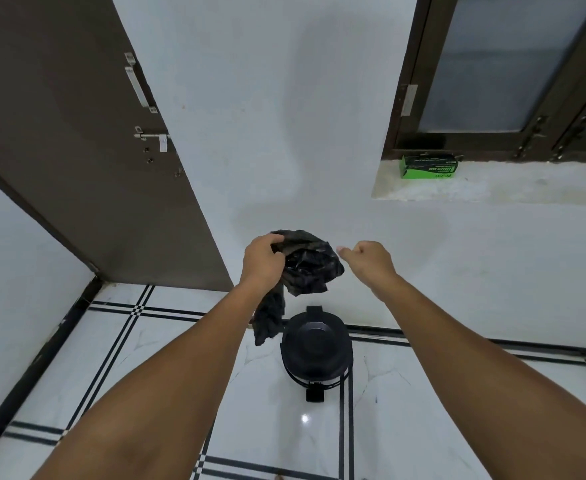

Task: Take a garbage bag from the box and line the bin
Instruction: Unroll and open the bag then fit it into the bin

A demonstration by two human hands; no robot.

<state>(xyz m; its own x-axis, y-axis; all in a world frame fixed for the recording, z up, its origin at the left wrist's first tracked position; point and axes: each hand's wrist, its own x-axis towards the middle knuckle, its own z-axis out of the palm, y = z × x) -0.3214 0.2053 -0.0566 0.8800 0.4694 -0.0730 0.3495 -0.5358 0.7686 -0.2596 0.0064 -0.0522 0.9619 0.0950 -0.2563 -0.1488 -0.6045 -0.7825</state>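
Note:
A crumpled black garbage bag [307,265] hangs in the air above the bin, with a tail drooping down to the left. My left hand [262,263] is closed on the bag's upper left edge. My right hand [367,259] is just right of the bag with its fingers curled, and a fingertip is at the bag's right edge; whether it pinches the plastic is unclear. The round black pedal bin [316,348] stands on the floor below my hands with its lid down. The green garbage bag box [428,167] lies on the window sill at the upper right.
A brown door [77,150] with a bolt stands open at the left. The white wall is behind the bin. A window with a dark frame [513,140] sits above the stone sill [492,188]. The floor is glossy white tile with black lines.

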